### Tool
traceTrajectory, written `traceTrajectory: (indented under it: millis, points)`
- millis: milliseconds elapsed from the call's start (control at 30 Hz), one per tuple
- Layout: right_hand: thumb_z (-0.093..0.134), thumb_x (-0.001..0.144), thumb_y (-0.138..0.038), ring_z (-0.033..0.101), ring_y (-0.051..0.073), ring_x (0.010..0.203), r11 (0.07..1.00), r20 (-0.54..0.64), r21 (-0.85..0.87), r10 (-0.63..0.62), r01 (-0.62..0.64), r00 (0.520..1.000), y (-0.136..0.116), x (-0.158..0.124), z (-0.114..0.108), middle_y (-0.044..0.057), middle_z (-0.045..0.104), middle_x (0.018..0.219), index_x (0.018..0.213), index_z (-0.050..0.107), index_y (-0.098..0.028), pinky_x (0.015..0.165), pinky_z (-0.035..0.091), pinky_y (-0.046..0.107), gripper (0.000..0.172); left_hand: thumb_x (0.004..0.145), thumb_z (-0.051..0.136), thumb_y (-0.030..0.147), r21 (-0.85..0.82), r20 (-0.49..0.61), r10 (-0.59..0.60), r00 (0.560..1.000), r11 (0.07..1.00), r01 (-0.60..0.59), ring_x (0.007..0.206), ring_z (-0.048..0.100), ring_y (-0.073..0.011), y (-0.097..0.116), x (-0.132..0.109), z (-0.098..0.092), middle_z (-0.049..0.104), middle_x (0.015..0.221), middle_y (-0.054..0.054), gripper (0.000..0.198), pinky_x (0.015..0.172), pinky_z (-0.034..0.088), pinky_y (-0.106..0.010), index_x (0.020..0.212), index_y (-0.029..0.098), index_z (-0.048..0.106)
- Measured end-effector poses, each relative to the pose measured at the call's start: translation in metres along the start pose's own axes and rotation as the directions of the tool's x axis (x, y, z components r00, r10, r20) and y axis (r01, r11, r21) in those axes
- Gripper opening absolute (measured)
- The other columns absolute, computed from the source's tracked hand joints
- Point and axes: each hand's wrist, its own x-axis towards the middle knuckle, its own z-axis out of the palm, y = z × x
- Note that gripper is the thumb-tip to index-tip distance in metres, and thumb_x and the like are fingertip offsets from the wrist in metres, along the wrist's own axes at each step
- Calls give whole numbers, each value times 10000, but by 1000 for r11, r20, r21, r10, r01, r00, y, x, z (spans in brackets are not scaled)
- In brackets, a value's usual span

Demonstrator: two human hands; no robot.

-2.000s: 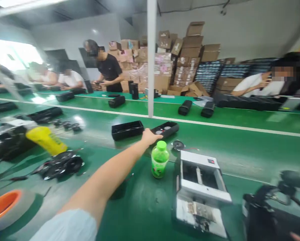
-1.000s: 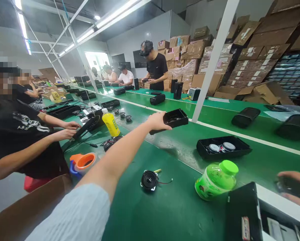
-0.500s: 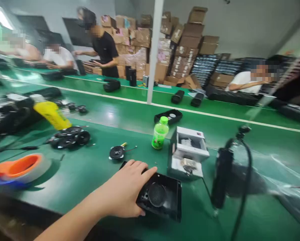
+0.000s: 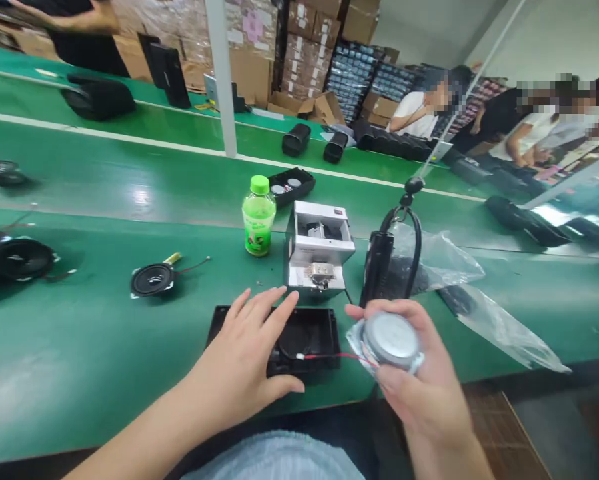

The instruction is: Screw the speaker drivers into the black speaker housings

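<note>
My right hand (image 4: 429,387) grips a round speaker driver (image 4: 392,339), its silver magnet side facing up. A thin red wire runs left from the driver, and its white plug lies over the black speaker housing (image 4: 324,327). The open-topped housing rests on the green bench in front of me. Over its left part my left hand (image 4: 252,353) is spread, fingers apart; whether the fingertips touch it I cannot tell. Another speaker driver (image 4: 153,279) lies cone up on the bench to the left, with a wire and a yellow tab.
Behind the housing stand a green-capped bottle (image 4: 259,220) and a white-and-grey machine (image 4: 320,247). A black electric screwdriver (image 4: 378,267) hangs at right, near plastic bags (image 4: 509,327). More speaker drivers (image 4: 19,259) lie far left. Another housing (image 4: 292,185) sits beyond the bottle. People work across the line.
My right hand has come into view with a speaker driver. My left hand has loosened from the housing, which now lies level and squarer to me. The view has swung right and down.
</note>
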Motion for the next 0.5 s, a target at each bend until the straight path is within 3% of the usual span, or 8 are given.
traceTrajectory:
  millis: [100,167,233,300,400,500]
  points:
    - [821,896,-623,805,304,1276,997,69,-36,-72,75,995,7,11,19,59,799,1260,1288,607,-393,937,723,417,502,902,898,427,-377,-129,-23,991,926,-27,1512,629,-336,11,-5,0,586,1701,-104,1099,1241,562,-575,1776,424,231]
    - [879,866,-538,764,271,1344,988,124,-70,-131,141,984,10,12,25,38,808,1320,1303,612,-407,1079,678,442,528,978,808,317,-584,-92,-33,995,811,-28,1277,781,-249,19,-5,-4,741,1525,-65,825,1098,659,-419,1705,400,428]
    - [928,832,-353,689,259,1443,977,164,-117,-156,176,974,10,11,27,39,809,1341,1324,640,-388,1208,597,452,572,1016,702,199,-695,-39,-34,999,719,-3,1059,832,-183,25,-3,-10,843,1303,-41,540,980,676,-315,1540,319,647]
    - [916,818,-232,687,255,1422,952,204,-239,-141,189,969,11,12,26,59,811,1308,1340,656,-342,1181,606,402,593,1024,638,147,-708,16,-36,999,705,37,946,828,-150,25,0,-18,870,1129,-20,366,899,659,-258,1347,262,767]
    - [854,883,-283,797,209,1075,834,310,-461,-168,302,936,13,16,20,63,803,1175,1410,634,-291,907,685,291,571,1061,621,195,-609,40,11,999,793,16,819,795,-121,15,1,-36,852,939,10,218,795,612,-217,1137,241,820]
    - [768,958,-321,784,191,889,753,423,-487,-241,443,874,18,21,11,59,776,1087,1339,696,-281,743,674,270,389,1074,668,355,-409,-22,35,999,912,-41,840,799,-147,-9,-4,-61,859,966,1,195,827,623,-261,1166,268,817]
